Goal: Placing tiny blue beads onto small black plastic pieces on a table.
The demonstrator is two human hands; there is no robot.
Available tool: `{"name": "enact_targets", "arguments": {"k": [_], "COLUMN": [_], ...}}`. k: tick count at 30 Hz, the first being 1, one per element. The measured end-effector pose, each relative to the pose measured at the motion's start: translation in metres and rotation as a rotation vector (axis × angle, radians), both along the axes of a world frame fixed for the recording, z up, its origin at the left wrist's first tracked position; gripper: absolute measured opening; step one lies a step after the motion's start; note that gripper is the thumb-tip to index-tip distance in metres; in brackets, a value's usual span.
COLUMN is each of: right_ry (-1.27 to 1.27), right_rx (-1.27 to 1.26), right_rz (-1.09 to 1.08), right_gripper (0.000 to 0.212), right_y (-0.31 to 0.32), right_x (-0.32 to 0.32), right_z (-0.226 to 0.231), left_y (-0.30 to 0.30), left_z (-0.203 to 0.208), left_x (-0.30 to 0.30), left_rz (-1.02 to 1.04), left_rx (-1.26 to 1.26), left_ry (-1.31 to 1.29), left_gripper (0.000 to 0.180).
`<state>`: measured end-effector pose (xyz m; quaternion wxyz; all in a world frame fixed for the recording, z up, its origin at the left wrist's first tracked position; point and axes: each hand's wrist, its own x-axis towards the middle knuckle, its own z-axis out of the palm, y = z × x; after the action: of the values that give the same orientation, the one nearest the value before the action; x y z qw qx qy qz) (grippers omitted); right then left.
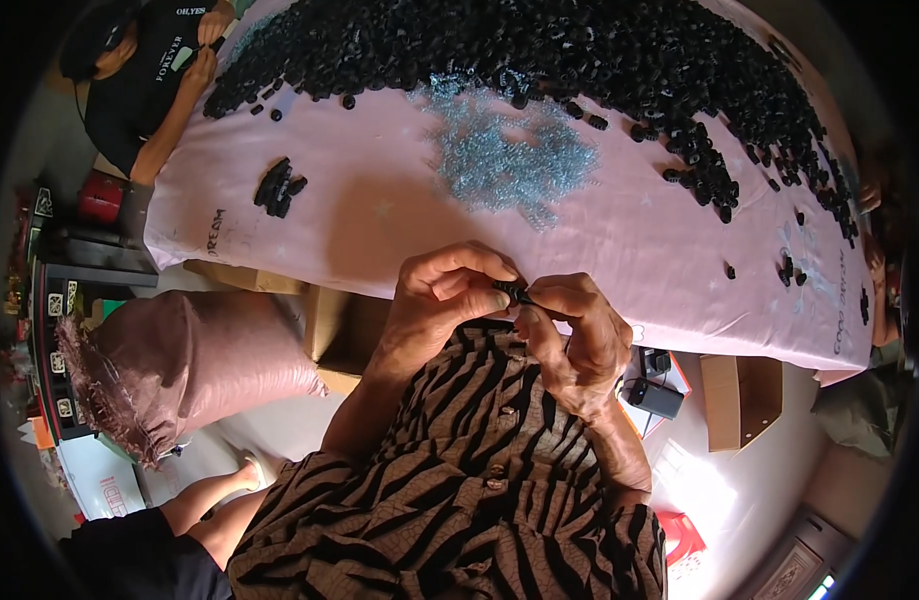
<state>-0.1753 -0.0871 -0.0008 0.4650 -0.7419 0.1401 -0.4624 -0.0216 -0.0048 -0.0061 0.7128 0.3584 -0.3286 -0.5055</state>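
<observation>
My left hand pinches a small black ribbed part between thumb and fingertips, just off the table's near edge. From the other side, the thumb and forefinger of my right hand close on the right end of the same part. Whether a smaller piece sits between those right fingertips is too small to tell. Beyond my hands lies a loose heap of shiny, bluish coil springs. A great pile of black ribbed parts covers the far side of the table.
Pink printed cloth covers the table. A small cluster of black pieces lies left. Below stand a stuffed pink sack, an open cardboard box and another carton. A person works at far left; another person's hand shows at right.
</observation>
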Motion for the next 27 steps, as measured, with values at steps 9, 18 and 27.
{"name": "enact_targets", "arguments": {"k": [9, 18, 27], "right_ry": [0.02, 0.005, 0.008], "right_rx": [-0.01, 0.081, 0.112], "right_rz": [0.016, 0.036, 0.024], "right_gripper": [0.023, 0.02, 0.019], "right_y": [0.001, 0.004, 0.005], "right_x": [-0.001, -0.001, -0.001], "right_z": [-0.003, -0.005, -0.011], "left_y": [0.0, 0.002, 0.003], "left_z": [-0.002, -0.002, 0.003], "left_x": [0.001, -0.004, -0.014], "left_rz": [-0.003, 0.062, 0.125], "left_rx": [-0.022, -0.012, 0.065], "left_ry": [-0.033, -0.109, -0.156], "left_gripper": [0.02, 0.018, 0.017]}}
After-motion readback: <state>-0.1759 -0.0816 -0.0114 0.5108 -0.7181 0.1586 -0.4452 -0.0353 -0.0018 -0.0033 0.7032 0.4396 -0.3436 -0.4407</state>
